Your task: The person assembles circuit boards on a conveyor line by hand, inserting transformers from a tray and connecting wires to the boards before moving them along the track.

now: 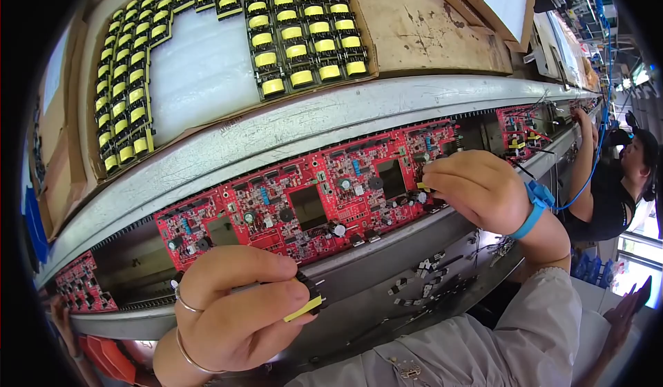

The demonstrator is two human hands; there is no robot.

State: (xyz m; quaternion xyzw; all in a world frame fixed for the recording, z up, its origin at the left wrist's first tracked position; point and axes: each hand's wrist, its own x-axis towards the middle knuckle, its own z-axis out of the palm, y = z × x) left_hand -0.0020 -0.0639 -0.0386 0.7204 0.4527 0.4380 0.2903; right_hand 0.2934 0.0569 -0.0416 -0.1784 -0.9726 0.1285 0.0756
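Note:
My left hand (231, 311) pinches a small black transformer (312, 297) with yellow tape, its pins pointing right. It is held in front of the near rail, below the red circuit boards (280, 204). My right hand (476, 187), with a blue wrist strap (535, 211), is at the right end of the joined boards. Its fingers are closed on a small part with yellow on it (423, 187), at the board's surface; they hide most of it, and it looks like another transformer. The boards carry capacitors, blue parts and rectangular cut-outs.
Beyond the metal rail (207, 138), a cardboard tray (369, 35) holds rows of yellow-taped transformers. Several loose small parts (421, 276) lie on the metal surface below the boards. Another board (518, 128) sits farther right on the line. A co-worker (618, 187) works there beside a blue cord (599, 138).

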